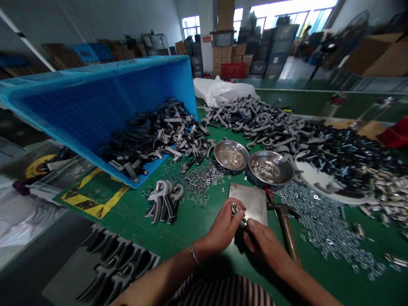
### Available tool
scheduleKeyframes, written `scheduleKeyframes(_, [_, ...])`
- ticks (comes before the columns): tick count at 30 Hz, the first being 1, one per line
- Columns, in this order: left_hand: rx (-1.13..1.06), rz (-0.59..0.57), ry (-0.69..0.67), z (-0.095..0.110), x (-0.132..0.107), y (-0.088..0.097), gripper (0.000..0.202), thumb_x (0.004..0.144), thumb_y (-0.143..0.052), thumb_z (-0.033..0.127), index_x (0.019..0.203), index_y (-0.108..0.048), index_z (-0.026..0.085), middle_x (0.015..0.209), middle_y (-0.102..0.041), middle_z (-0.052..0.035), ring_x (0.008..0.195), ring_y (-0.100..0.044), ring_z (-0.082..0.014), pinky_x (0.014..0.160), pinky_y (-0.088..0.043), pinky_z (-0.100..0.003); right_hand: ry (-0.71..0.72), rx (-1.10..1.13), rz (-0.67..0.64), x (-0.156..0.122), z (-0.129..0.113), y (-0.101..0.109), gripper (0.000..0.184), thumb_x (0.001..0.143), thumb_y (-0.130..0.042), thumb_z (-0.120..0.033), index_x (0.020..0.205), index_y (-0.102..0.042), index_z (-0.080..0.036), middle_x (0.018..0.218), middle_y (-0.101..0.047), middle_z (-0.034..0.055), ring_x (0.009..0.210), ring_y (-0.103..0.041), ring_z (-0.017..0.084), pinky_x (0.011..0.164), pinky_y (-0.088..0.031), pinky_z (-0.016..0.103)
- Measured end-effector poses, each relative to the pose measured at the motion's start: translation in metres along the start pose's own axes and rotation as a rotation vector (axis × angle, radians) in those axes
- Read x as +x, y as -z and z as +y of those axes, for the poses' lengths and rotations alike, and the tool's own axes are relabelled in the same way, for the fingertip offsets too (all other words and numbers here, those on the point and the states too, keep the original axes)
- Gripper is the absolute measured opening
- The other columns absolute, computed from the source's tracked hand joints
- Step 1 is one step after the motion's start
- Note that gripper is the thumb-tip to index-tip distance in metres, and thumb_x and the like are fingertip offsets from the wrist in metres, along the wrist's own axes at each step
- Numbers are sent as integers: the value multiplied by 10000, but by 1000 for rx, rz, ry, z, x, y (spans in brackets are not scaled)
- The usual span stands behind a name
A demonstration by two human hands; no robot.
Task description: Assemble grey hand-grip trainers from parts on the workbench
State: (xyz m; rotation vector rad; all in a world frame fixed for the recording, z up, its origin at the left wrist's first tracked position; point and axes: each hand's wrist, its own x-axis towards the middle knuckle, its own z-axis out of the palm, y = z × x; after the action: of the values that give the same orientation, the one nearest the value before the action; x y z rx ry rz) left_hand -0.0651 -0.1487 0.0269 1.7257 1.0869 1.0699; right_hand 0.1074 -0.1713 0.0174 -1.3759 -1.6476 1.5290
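Head view: both bare hands are close together over a bare steel plate on a green workbench mat. Left hand has fingers curled and pinched on a small metal part, and right hand looks closed on its lower end, though the fingers partly hide it, so exact contact is hard to tell. The part sits just above the near edge of the plate, not resting flat on it. Holding it in a tight pinch with both hands close and directly over the plate looks like the steady way to handle something this small; the plate gives a firm, flat backing. A wood-handled hammer lies just right of the plate, within easy reach of right hand. Beyond are two steel bowls of small parts, loose washers spread on the mat, a tipped blue plastic crate holding black grip handles, a heap of grey handles, dark bolts, and assembled hand grip exercisers left of the plate.
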Motion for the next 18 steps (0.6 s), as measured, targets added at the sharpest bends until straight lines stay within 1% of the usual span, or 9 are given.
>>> scheduleKeyframes(2, [61, -88, -91, -1, 0, -3, 151, 1000, -444, 302, 968, -536, 186, 1140, -553, -106, 1077, -547, -208, 973, -456, -360, -169, 203, -251, -1, 3, 1, 719, 961, -35, -701, 764, -531, -220, 461, -454, -42, 316, -329, 120, 357, -309, 253])
scheduleKeyframes(3, [89, -125, -113, -1, 1, -4, 136, 989, -466, 299, 959, -538, 187, 1163, -549, -112, 1093, -543, -214, 982, -453, -367, -188, 234, -293, -1, 4, 2, 722, 962, -46, -702, 785, -546, -213, 455, -459, -43, 307, -316, 117, 344, -290, 248])
scheduleKeyframes(5, [97, -112, -68, -3, 2, -6, 151, 997, -447, 306, 976, -538, 188, 1126, -560, -105, 1057, -549, -212, 963, -460, -371, -66, 167, -143, -2, 5, 6, 582, 940, -342, -717, 853, -588, -196, 597, -574, -2, 412, -438, 120, 392, -337, 234])
scheduleKeyframes(7, [64, 1, 39, -5, 3, -10, 205, 1024, -377, 322, 996, -529, 186, 1046, -570, -89, 993, -554, -202, 930, -466, -367, 65, 106, 72, -2, 6, 9, 445, 840, -641, -641, 871, -596, -199, 772, -615, 22, 572, -519, 123, 476, -388, 218])
scheduleKeyframes(9, [61, 64, 67, -6, 4, -12, 231, 1033, -348, 328, 982, -522, 185, 998, -568, -80, 955, -553, -197, 907, -467, -360, 27, 198, 53, -3, 6, 10, 440, 856, -619, -645, 839, -567, -208, 730, -568, -3, 537, -473, 108, 465, -379, 214])
scheduleKeyframes(12, [130, -60, -61, -4, 5, -13, 171, 1000, -440, 319, 944, -530, 185, 1026, -562, -91, 971, -551, -202, 901, -464, -347, -152, 370, -204, -4, 7, 9, 600, 968, -241, -703, 794, -540, -213, 513, -427, -62, 352, -289, 96, 349, -278, 226])
scheduleKeyframes(13, [143, -102, -94, -4, 6, -14, 155, 992, -458, 311, 943, -533, 185, 1038, -561, -94, 981, -550, -202, 904, -462, -344, -158, 351, -212, -5, 8, 8, 628, 967, -213, -708, 794, -551, -208, 495, -427, -60, 340, -286, 99, 341, -265, 228])
scheduleKeyframes(16, [122, -21, -31, -5, 7, -18, 173, 1018, -396, 293, 970, -521, 185, 1011, -563, -84, 960, -543, -194, 905, -455, -345, 1, 155, 42, -5, 8, 9, 520, 875, -530, -704, 795, -580, -193, 663, -564, 4, 500, -465, 116, 432, -347, 222])
scheduleKeyframes(18, [107, 76, 22, -6, 7, -22, 199, 1032, -347, 285, 972, -508, 185, 971, -560, -73, 929, -536, -191, 893, -451, -345, 64, 137, 140, -6, 8, 8, 473, 850, -610, -665, 796, -571, -196, 728, -572, 7, 551, -468, 110, 471, -371, 217])
